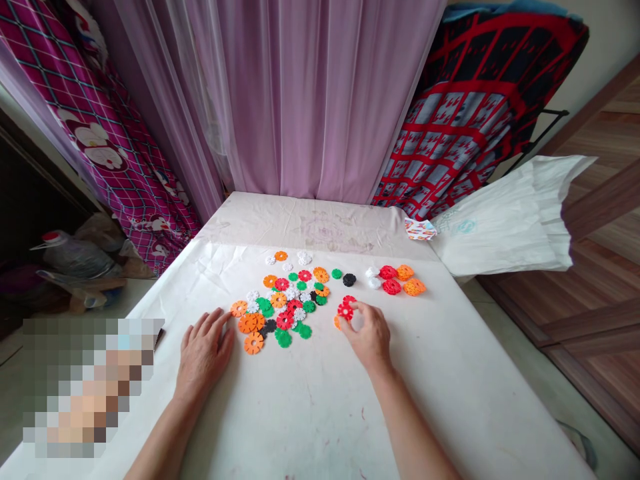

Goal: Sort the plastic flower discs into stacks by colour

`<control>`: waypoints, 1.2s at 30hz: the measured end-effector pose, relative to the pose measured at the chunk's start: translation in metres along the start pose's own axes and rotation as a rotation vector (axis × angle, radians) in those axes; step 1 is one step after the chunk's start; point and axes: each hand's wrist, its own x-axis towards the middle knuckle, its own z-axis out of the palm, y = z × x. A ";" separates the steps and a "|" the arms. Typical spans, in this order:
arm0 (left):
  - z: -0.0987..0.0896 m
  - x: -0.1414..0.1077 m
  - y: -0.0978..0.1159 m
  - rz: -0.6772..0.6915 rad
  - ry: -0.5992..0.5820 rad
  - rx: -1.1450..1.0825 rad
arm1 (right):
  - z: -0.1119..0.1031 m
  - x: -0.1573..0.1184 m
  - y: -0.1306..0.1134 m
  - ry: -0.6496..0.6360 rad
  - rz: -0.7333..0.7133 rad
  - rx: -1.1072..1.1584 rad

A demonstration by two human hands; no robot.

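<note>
A loose pile of notched plastic discs in orange, red, green, white and black [279, 299] lies mid-table. My left hand [207, 347] rests flat on the table just left of the pile, fingers extended, holding nothing. Right of the pile, my right hand [367, 330] has its thumb and index finger at a red disc [345, 307], gripping its edge. An orange disc [337, 323] shows partly beside the thumb. Farther back on the right sit small groups of white [373, 278], red [391, 287] and orange discs [414, 287], with a black stack [349, 280] and a green disc [337, 274] nearby.
The table has a white cover [310, 413]. A patterned folded item [420, 229] lies at its back right corner, beside a large white bag [510, 217]. Purple curtains [320, 100] hang behind the table. A blurred patch covers the left edge.
</note>
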 end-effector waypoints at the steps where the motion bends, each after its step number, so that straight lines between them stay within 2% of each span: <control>1: 0.000 0.000 0.000 0.002 0.001 0.000 | 0.001 0.006 0.010 0.025 0.055 -0.031; 3: 0.000 0.001 0.000 -0.002 0.001 0.003 | 0.005 0.017 0.028 0.019 0.129 -0.066; 6: -0.001 0.001 0.000 -0.005 -0.003 0.007 | 0.011 0.022 0.039 -0.036 0.151 -0.074; 16: 0.001 0.001 -0.003 -0.013 -0.016 0.005 | 0.016 0.025 0.038 -0.093 0.094 -0.087; 28: -0.003 0.001 0.003 -0.018 -0.003 -0.011 | 0.016 0.022 0.037 -0.099 0.063 -0.091; 36: -0.003 0.000 0.005 -0.065 -0.050 -0.011 | 0.019 0.022 0.041 -0.096 0.057 -0.118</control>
